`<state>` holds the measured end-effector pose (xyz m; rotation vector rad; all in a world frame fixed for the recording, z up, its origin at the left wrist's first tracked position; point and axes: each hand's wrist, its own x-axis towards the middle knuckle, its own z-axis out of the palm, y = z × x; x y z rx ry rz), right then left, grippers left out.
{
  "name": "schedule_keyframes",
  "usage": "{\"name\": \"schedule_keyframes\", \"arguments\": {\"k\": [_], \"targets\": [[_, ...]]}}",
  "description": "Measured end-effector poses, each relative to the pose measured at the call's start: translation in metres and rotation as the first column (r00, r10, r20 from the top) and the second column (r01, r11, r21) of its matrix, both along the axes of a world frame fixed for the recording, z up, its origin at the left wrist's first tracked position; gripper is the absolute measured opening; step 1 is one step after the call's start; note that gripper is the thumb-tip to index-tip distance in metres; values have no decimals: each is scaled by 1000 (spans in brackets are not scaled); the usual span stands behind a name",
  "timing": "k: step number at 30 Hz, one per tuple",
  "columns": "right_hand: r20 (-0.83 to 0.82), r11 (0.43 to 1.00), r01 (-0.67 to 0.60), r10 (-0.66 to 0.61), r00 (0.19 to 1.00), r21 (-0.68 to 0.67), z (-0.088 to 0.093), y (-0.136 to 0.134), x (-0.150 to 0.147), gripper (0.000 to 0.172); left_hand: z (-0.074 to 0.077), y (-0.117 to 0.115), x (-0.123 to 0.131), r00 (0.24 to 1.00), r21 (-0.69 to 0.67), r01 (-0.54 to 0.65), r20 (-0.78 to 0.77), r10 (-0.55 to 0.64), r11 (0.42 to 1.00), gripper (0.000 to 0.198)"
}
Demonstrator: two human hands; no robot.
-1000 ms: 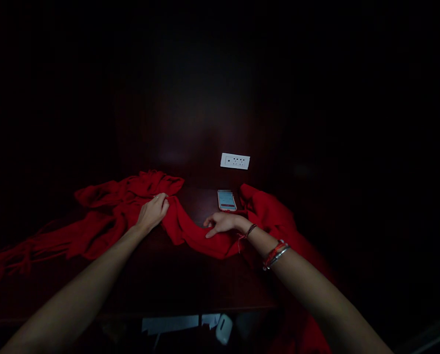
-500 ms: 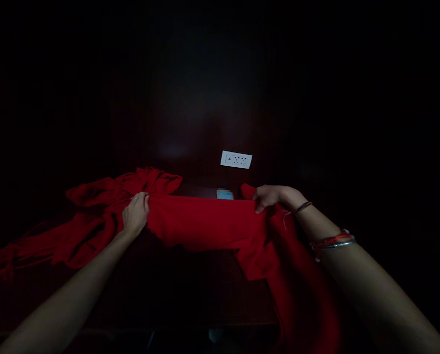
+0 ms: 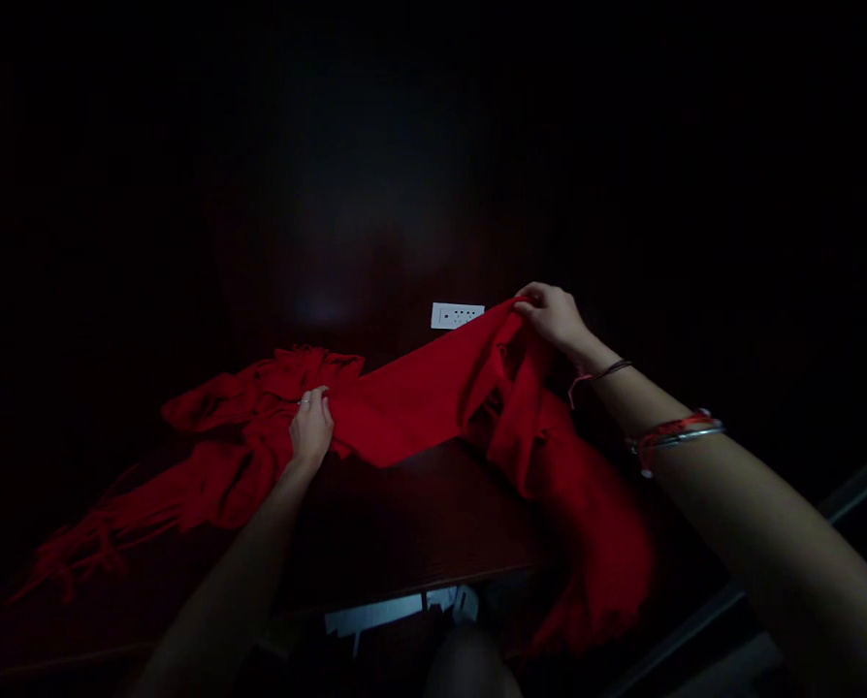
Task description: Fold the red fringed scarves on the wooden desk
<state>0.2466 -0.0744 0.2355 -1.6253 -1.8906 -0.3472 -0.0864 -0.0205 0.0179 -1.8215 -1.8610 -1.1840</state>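
A red fringed scarf [image 3: 411,402] is stretched between my two hands above a dark tabletop. My left hand [image 3: 312,427], wearing a ring, grips it low, close to the table. Higher and to the right, my right hand [image 3: 554,315] pinches the scarf's upper edge, so the taut stretch slopes up to that side. Left of my left hand, a bunched part of the scarf lies on the table with tassels spread toward the lower left. From my right hand the other end hangs down past the table's front edge, blurred at its fringe.
A white socket panel [image 3: 457,316] is set in the dark back surface, partly behind the scarf. The dark table [image 3: 404,543] ends at a front edge, with pale objects [image 3: 375,615] below it. Pale rails [image 3: 695,630] run along the lower right. Most surroundings are too dark to make out.
My right hand has risen, lifting its part of the scarf. My left hand has shifted right, still gripping. The hanging end has swung, and its fringe now shows. The view has shifted slightly.
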Motion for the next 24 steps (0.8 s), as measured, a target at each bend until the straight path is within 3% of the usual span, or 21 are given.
{"name": "schedule_keyframes", "arguments": {"k": [4, 6, 7, 8, 10, 12, 13, 14, 18, 21, 24], "targets": [[182, 960, 51, 0, 983, -275, -61, 9, -16, 24, 9, -6, 6, 995, -10, 11, -102, -12, 1000, 39], [214, 938, 24, 54, 975, -347, -98, 7, -27, 26, 14, -11, 16, 977, 1, 112, -180, -110, 994, 36], [220, 924, -34, 126, 967, -381, -115, 6, -33, 29, 15, -15, 22, 952, -17, 215, -219, -213, 976, 33], [210, 890, -134, 245, 946, -435, -130, 4, -38, 31, 15, -18, 29, 902, -61, 345, -254, -349, 937, 28], [151, 759, -349, 501, 852, -551, -154, 2, -49, 34, 11, -23, 43, 718, -212, 596, -291, -633, 774, 21], [135, 689, -412, 592, 795, -596, -172, 5, -56, 37, 3, -24, 54, 529, -349, 724, -272, -804, 595, 20], [150, 698, -399, 584, 798, -595, -179, 7, -58, 38, -1, -23, 57, 486, -384, 742, -257, -835, 550, 24], [165, 716, -385, 568, 807, -582, -185, 11, -60, 37, -5, -20, 59, 479, -399, 742, -245, -843, 538, 25], [86, 740, -450, 559, 825, -500, -198, 24, -67, 40, -15, -7, 54, 573, -381, 710, -176, -801, 592, 18], [8, 748, -498, 557, 830, -438, -204, 27, -76, 42, -11, -3, 50, 602, -346, 715, -135, -787, 607, 19], [-55, 753, -543, 566, 822, -371, -208, 24, -86, 35, -3, -6, 51, 671, -265, 696, -88, -736, 667, 17]]}}
